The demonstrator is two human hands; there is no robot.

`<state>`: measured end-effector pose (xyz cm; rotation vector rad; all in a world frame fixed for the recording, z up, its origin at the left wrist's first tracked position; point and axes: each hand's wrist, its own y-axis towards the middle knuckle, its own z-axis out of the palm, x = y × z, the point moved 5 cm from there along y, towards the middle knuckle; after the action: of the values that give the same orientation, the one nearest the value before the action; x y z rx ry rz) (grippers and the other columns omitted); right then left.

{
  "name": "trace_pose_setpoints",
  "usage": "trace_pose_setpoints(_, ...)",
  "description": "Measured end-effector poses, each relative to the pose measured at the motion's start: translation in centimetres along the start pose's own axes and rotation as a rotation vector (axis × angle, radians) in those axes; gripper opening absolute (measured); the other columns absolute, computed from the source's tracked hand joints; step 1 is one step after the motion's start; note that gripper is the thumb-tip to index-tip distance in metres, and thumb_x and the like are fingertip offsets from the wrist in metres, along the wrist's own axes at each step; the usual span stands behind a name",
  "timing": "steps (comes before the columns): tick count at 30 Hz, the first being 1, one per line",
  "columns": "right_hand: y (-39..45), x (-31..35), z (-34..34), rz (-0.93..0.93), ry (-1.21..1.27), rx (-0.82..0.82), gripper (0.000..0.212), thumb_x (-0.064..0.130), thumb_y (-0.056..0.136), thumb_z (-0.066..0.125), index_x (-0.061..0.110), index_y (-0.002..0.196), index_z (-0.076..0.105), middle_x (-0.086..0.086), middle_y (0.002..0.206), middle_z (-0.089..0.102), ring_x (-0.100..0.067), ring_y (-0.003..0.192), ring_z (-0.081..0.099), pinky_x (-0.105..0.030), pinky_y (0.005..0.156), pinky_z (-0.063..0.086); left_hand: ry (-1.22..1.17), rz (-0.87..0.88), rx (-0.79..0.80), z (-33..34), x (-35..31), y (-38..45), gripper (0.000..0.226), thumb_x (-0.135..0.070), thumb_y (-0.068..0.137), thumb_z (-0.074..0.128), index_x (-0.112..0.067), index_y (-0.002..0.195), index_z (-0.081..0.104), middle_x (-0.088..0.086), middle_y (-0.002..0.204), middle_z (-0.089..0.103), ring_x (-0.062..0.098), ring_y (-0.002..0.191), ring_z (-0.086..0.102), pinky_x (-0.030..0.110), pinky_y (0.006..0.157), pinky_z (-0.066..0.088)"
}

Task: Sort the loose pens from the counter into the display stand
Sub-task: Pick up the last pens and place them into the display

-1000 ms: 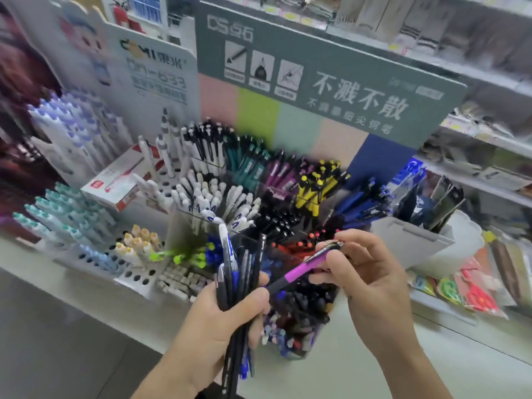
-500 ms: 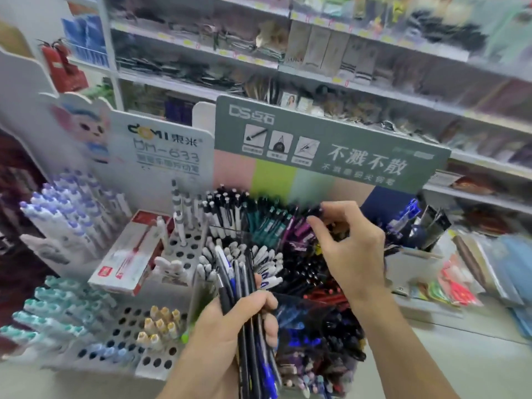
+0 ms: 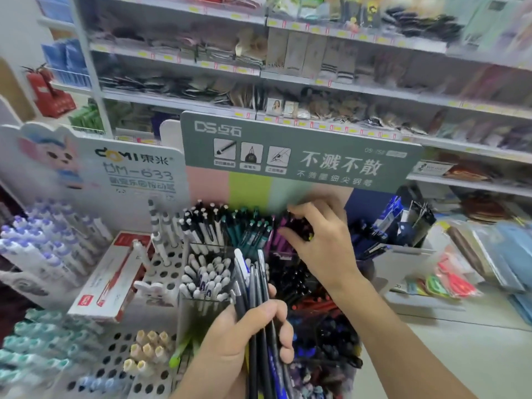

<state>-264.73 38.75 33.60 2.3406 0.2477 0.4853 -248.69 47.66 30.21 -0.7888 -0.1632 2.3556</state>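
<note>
Purple pens in the display stand are receiving the one carried a second ago; the right hand is now reaching into that back compartment, fingers curled, grip unclear. The left hand is clenching the remaining loose pens. One sorted; more pending.

Even, fairly bright light is being cast over the scene from above, with only soft shadows being thrown. The shelves behind the green sign are being smeared by blur, and their lines are being bowed toward the edges. The right hand below the sign is being slightly blurred.
</note>
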Motion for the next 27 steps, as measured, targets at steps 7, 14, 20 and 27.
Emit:
trace_pose_setpoints(7, -0.8, 1.1, -3.1, 0.002, 0.015, 0.047, 0.024, 0.027, 0.092, 0.070, 0.019, 0.115, 0.072, -0.004, 0.113, 0.058, -0.026, 0.106, 0.055, -0.039, 0.089, 0.041, 0.092, -0.002, 0.011, -1.3, 1.1, 0.2, 0.067, -0.001, 0.057, 0.083, 0.006, 0.118, 0.059, 0.026, 0.083, 0.059, 0.037, 0.057, 0.057, 0.041, 0.052, 0.052)
trace_pose_setpoints(14, -8.2, 4.0, -3.7, 0.486, 0.684, 0.703, 0.038, 0.038, 0.094, 0.068, 0.037, 0.130, 0.057, 0.015, 0.098, 0.065, -0.013, 0.076, 0.066, -0.029, 0.072, 0.055, 0.329, -0.138, 0.102, -2.4, 3.9, -0.1, 0.052, -0.027, 0.060, 0.097, 0.002, 0.093, 0.069, 0.022, 0.069, 0.060, 0.032, 0.055, 0.059, 0.037, 0.058, 0.053)
trace_pose_setpoints(20, -10.2, 2.5, -2.9, 0.666, 0.884, 0.673, 0.023, 0.020, 0.098, 0.066, 0.022, 0.120, 0.069, -0.008, 0.097, 0.074, -0.016, 0.082, 0.067, -0.027, 0.075, 0.056, 0.360, -0.322, 0.211, -2.7, 6.9, -1.4, 0.041, -0.027, 0.075, 0.089, -0.004, 0.100, 0.068, 0.018, 0.075, 0.050, 0.026, 0.055, 0.051, 0.033, 0.056, 0.047)
trace_pose_setpoints(27, -9.8, 0.9, -4.4, 0.751, 1.024, 0.285, 0.018, 0.011, 0.091, 0.070, 0.013, 0.109, 0.073, -0.009, 0.087, 0.077, -0.014, 0.070, 0.068, -0.022, 0.068, 0.054, 0.436, -0.331, 0.219, -3.7, 6.7, -2.2, 0.038, -0.029, 0.080, 0.085, -0.007, 0.106, 0.068, 0.022, 0.085, 0.048, 0.026, 0.061, 0.051, 0.032, 0.061, 0.046)
